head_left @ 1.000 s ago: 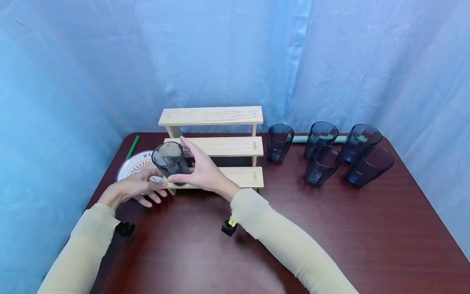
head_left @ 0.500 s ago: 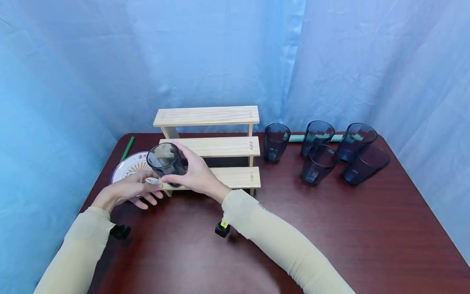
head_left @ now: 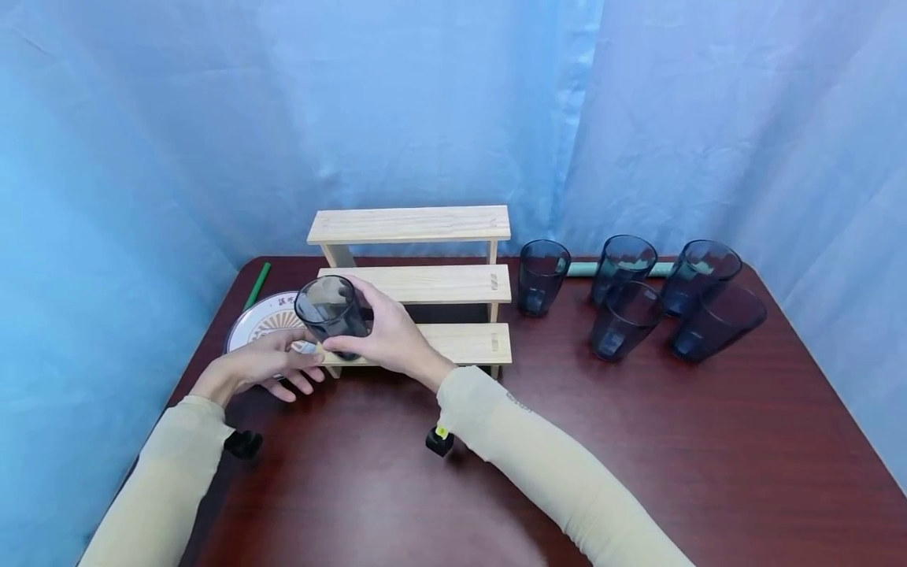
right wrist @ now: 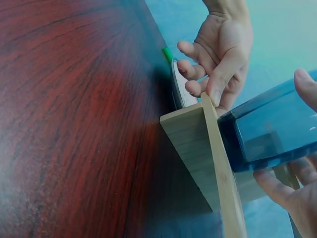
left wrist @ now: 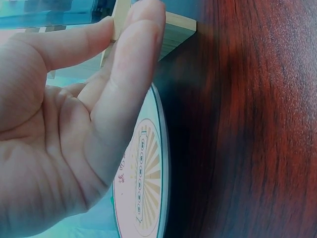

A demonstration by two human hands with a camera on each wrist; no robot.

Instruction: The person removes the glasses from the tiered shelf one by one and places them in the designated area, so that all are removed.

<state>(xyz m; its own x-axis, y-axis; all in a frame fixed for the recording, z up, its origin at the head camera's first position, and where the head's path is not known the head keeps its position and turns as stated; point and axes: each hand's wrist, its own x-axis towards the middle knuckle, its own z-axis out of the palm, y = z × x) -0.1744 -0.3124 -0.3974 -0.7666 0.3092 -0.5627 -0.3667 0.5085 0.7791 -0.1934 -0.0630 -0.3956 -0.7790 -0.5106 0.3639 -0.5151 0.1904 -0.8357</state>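
My right hand grips a dark tinted drinking glass, thumb on the near side and fingers round the back. The glass is upright, its base close on the left end of the lowest step of a three-tier wooden display stand. In the right wrist view, the blue-looking glass has its base right at the step's board. My left hand pinches the left end of that step between thumb and forefinger, other fingers loosely spread. Below that hand lies a patterned round plate, partly hidden.
Several more tinted glasses stand on the dark red table right of the stand. A pale green tube lies behind them, a green stick beyond the plate. Blue curtains enclose the table's back and sides.
The head view shifts slightly and back. Both hands and the glass keep nearly the same place at the stand's lowest step.
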